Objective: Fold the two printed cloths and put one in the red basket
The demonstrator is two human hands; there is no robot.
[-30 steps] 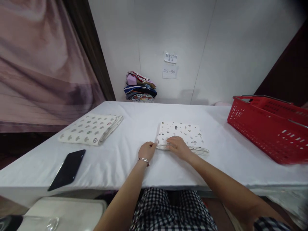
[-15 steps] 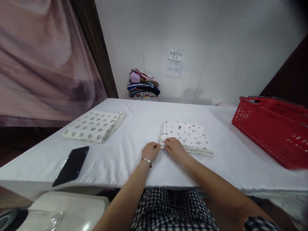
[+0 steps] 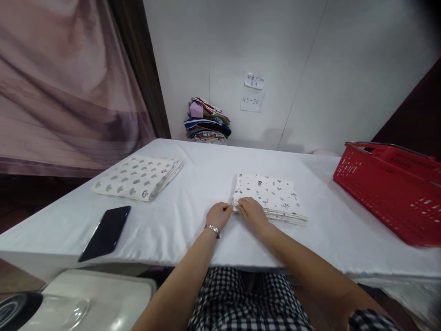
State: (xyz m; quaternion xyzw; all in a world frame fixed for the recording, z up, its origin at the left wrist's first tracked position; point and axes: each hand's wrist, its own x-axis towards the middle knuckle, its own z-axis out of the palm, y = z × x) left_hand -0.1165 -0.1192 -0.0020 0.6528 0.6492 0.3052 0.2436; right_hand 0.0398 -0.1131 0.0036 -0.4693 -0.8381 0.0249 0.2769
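In front of me on the white-covered table lies a folded white cloth [image 3: 268,193] with small grey plant and animal prints. My left hand [image 3: 219,216], with a silver bracelet at the wrist, pinches the cloth's near left corner. Just right of it, my right hand [image 3: 252,212] grips the same corner between thumb and fingers, and a bit of fabric bunches up there. The fingertips of both hands are partly hidden. Farther left rests a second folded cloth [image 3: 138,177], white with grey mushroom prints, which neither hand touches.
A black phone or tablet [image 3: 106,233] lies at the table's near left edge. On the right stands a red plastic basket [image 3: 389,193]. Stacked folded fabrics [image 3: 207,120] sit by the wall, left of paper notes [image 3: 251,99]. A pale chair or stool [image 3: 99,294] is at lower left.
The view has shifted slightly. My right fingers have drawn in at the corner, where the fabric now bunches; before, they lay flatter on the cloth. My left hand still pinches there.
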